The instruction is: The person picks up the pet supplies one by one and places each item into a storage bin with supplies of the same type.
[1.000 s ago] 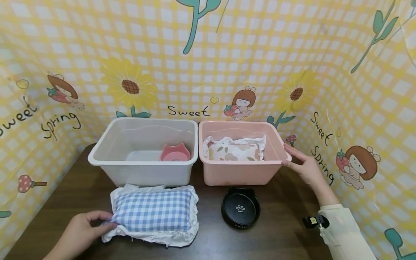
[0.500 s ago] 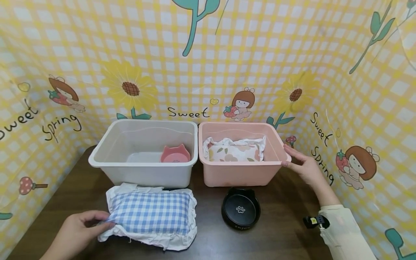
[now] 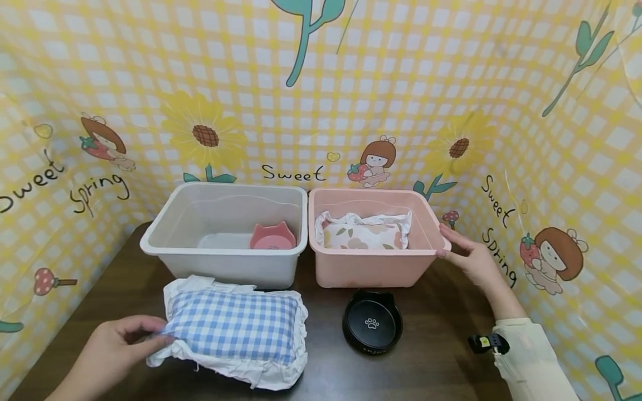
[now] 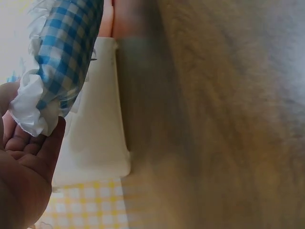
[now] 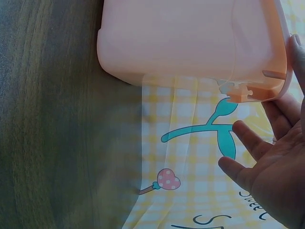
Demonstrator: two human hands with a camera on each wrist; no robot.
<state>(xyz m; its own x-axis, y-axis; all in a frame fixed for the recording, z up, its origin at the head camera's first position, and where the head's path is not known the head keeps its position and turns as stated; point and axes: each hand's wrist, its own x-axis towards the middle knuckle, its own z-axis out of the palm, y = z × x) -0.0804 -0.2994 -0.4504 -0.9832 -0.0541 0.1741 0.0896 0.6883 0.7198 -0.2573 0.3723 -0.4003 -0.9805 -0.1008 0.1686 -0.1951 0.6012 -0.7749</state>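
Observation:
A small blue-and-white checked pillow (image 3: 236,323) with a white ruffled edge is in front of the grey bin (image 3: 225,270). Its left end is raised off the table. My left hand (image 3: 115,348) pinches the pillow's left corner; in the left wrist view, ruffle (image 4: 33,107) lies between thumb and fingers. My right hand (image 3: 473,259) holds the right rim of the pink bin (image 3: 371,270). In the right wrist view, the thumb is on the rim and two fingers stick out away from it. A floral pillow (image 3: 363,235) lies inside the pink bin.
A pink cat-eared bowl (image 3: 273,234) sits at the right end inside the grey bin. On the dark wooden table (image 3: 426,367), a black cat-eared bowl (image 3: 372,322) stands in front of the pink bin. Yellow checked cloth (image 3: 321,100) encloses the back and sides.
The checked pillow's left end has come up a little and leftward with my left hand. My right hand stays on the pink bin's rim.

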